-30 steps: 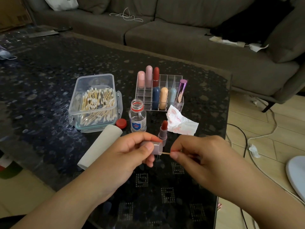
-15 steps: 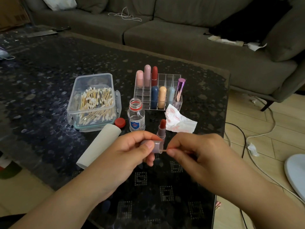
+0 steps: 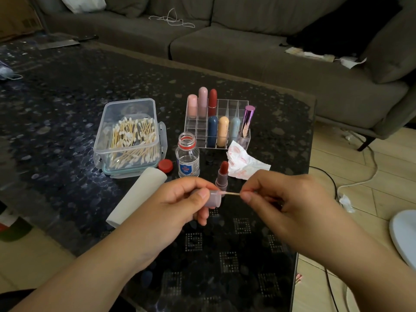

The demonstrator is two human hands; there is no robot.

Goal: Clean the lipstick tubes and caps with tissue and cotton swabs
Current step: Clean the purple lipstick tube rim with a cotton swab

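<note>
Cap: light, stiff, slick plastic; my left hand gripped its barrel, mouth toward 3 o'clock. Swab: thin, likely snappable; my right hand pinched its stick

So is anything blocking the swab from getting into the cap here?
Nothing visible does. The left hand holds the cap with its open end facing the right hand, and the cotton swab already reaches its mouth.

Swab box left of bottle, organizer behind, on table.
</note>
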